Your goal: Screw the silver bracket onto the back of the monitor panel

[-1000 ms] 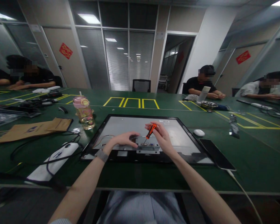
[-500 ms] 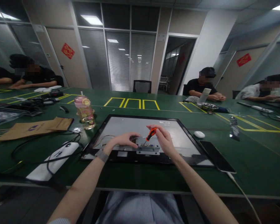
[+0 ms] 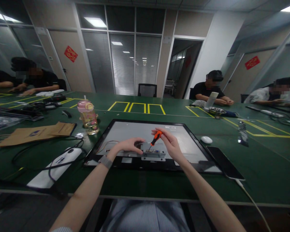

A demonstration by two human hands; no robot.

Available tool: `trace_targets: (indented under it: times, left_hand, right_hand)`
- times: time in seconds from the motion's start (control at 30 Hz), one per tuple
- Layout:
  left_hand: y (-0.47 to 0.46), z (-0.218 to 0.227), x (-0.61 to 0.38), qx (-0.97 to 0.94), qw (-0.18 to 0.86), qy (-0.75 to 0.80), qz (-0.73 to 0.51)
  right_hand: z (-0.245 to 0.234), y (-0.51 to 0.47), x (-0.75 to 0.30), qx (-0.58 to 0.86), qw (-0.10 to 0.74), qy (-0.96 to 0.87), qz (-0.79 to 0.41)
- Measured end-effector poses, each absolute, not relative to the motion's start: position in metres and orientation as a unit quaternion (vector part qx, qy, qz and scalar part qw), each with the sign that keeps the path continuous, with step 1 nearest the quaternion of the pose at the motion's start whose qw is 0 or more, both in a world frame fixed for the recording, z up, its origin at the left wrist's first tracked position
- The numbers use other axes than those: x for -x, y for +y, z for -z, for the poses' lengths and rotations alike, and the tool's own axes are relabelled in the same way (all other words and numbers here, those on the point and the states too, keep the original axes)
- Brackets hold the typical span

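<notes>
My right hand (image 3: 169, 143) grips an orange-and-black screwdriver (image 3: 156, 138) by the top of its handle. The screwdriver leans, its shaft running down to a metal bracket with connectors (image 3: 153, 156); the exact contact of its tip is too small to make out. My left hand (image 3: 129, 145) lies at the bracket's left end, thumb and fingers apart in a curve, their tips at its edge. Beneath both hands is a flat display panel (image 3: 125, 127), grey-backed with a black frame, lying on the green table (image 3: 135, 183). Thin wires (image 3: 108, 144) run beside my left hand.
Left of the panel stand a pink-lidded bottle (image 3: 88, 117), a paper bag (image 3: 36, 132) and a white power bank-like box (image 3: 56, 167) with black cables. At right lie a white case (image 3: 206, 140) and a phone (image 3: 224, 161) on a cable. Several people sit across the table.
The screwdriver handle has tilted slightly more upright, and the fingers of my right hand have shifted on it. My left hand stays in the same place.
</notes>
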State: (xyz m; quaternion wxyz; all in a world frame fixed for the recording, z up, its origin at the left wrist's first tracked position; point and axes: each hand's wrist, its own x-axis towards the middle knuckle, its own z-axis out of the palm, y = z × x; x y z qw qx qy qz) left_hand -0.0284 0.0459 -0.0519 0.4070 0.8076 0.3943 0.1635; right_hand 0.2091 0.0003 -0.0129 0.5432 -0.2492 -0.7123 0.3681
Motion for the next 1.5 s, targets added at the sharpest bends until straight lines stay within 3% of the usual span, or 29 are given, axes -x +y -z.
trace_targets:
  times: [0.2, 0.33, 0.53, 0.63, 0.77, 1.17, 1.5]
  left_hand:
    - [0.045, 0.05, 0.028, -0.814, 0.399, 0.391, -0.16]
    - [0.045, 0.05, 0.029, -0.812, 0.396, 0.397, -0.16]
    - [0.047, 0.051, 0.03, -0.813, 0.403, 0.391, -0.154]
    - [0.046, 0.051, 0.029, -0.811, 0.4, 0.397, -0.156]
    - [0.045, 0.05, 0.029, -0.812, 0.389, 0.407, -0.153]
    - [0.044, 0.05, 0.029, -0.816, 0.392, 0.396, -0.155]
    - [0.042, 0.047, 0.029, -0.812, 0.399, 0.398, -0.151]
  right_hand:
    - [0.019, 0.001, -0.204, 0.301, 0.609, -0.689, -0.253]
    - [0.016, -0.003, -0.205, 0.323, 0.598, -0.714, -0.169]
    - [0.021, -0.002, -0.203, 0.298, 0.6, -0.673, -0.313]
    - [0.024, -0.001, -0.201, 0.326, 0.642, -0.647, -0.251]
    - [0.022, -0.001, -0.203, 0.343, 0.631, -0.666, -0.199]
    - [0.027, 0.009, -0.204, 0.213, 0.591, -0.62, -0.469]
    - [0.027, 0.013, -0.21, 0.24, 0.573, -0.66, -0.423]
